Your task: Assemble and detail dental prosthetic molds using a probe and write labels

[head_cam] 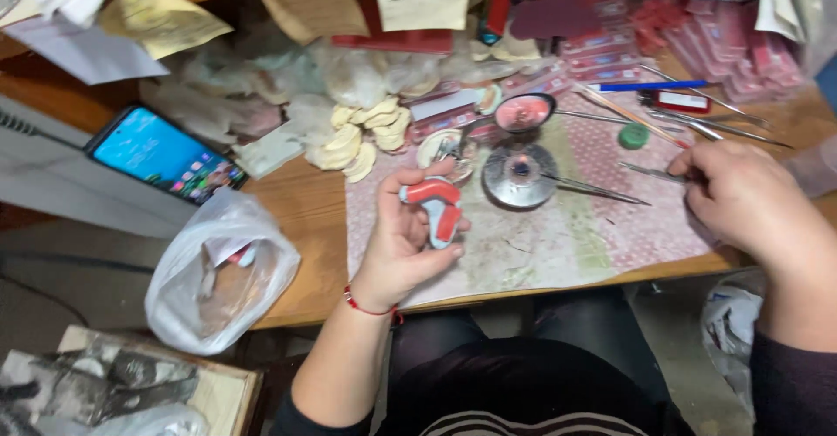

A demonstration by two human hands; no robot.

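My left hand (pixel 405 240) holds a horseshoe-shaped dental model (pixel 436 207) with a red wax rim over a pale base, lifted just above the patterned mat (pixel 575 227). My right hand (pixel 741 196) rests at the right of the mat, its fingertips closed on a thin metal instrument (pixel 649 172). Between the hands stands a round metal burner (pixel 520 174) with a small flame. A spoon (pixel 523 112) of pink wax lies just behind it.
White plaster casts (pixel 362 135) are piled behind the mat. A lit phone (pixel 166 154) lies at the left, with a white plastic bag (pixel 218 270) hanging off the table's front edge. Metal tools (pixel 697 113), a blue pen (pixel 649 85) and red wax packs (pixel 741 44) crowd the back right.
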